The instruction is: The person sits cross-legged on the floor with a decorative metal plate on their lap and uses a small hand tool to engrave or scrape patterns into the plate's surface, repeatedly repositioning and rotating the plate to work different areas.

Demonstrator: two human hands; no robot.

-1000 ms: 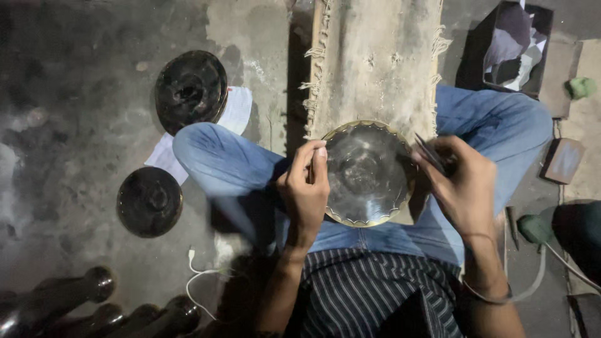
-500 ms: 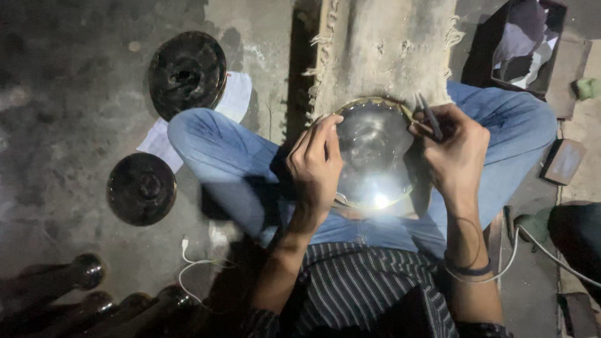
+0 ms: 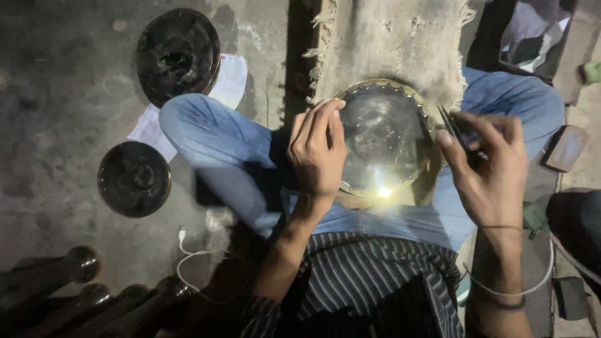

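Note:
A shiny round metal plate (image 3: 382,141) with a scalloped golden rim lies in my lap against a beige fringed cloth (image 3: 391,44). My left hand (image 3: 316,150) grips the plate's left rim, fingers curled over the edge. At the plate's right rim, my right hand (image 3: 491,169) pinches a thin dark metal tool (image 3: 454,128), its tip touching the edge. A bright glint shows on the plate's near rim. I sit cross-legged in blue jeans (image 3: 219,150) and a striped shirt.
Two dark round discs (image 3: 178,53) (image 3: 134,178) rest on the concrete floor to the left, one on white paper (image 3: 228,81). Dark rounded metal pieces (image 3: 75,269) lie at lower left beside a white cable (image 3: 191,256). A small block (image 3: 563,147) sits at the right.
The view has shifted slightly; the plate sits a bit higher in my lap. Both hands keep their hold, with the tool still at the right rim.

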